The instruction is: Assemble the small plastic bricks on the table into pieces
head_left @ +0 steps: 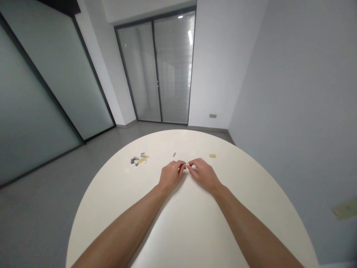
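My left hand (pixel 172 173) and my right hand (pixel 203 173) meet above the middle of the table, fingertips pinched close together. Between them shows a small whitish piece (pixel 187 164), mostly covered by the fingers and too small to make out its kind. Just beyond my left hand lies a small grey piece (pixel 174 154). A flat yellow piece (pixel 212 156) rests past my right hand, apart from it. To the left is a loose pile of small yellow, grey, dark and white pieces (pixel 141 160), which look like toy building bricks.
The round white table (pixel 189 230) has a curved edge on the left, far and right sides. Beyond it stand a glass door (pixel 174 74) with blinds and frosted glass panels (pixel 55 67). A plain wall (pixel 301 93) rises on the right, near the table.
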Tool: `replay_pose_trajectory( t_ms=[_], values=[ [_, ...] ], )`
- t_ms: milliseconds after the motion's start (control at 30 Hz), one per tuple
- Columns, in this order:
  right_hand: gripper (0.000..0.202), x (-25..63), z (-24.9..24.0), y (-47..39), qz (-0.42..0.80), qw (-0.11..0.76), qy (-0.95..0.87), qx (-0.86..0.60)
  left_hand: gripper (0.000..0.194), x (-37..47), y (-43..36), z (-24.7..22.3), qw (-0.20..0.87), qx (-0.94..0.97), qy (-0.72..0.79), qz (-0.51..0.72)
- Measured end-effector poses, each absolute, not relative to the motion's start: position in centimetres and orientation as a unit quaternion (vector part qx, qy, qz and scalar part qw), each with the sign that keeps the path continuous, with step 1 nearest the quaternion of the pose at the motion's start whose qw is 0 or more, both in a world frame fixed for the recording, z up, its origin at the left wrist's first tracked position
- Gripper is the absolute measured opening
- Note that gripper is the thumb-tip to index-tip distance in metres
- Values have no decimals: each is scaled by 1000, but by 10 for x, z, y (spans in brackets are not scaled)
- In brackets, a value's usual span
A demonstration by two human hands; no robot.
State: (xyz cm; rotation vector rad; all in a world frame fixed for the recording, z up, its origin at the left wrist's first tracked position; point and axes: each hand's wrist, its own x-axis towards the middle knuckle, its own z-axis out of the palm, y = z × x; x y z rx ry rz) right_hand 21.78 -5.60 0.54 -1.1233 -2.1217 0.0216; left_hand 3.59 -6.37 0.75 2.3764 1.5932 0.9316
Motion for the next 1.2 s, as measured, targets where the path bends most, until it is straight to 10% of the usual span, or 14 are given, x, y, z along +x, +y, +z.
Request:
replay_pose_trajectory(
  t_ms=[1200],
  values=[
    [20, 220, 6, -56, 28, 390, -817, -424, 23, 35, -64, 7, 64, 790, 526, 309]
  ],
)
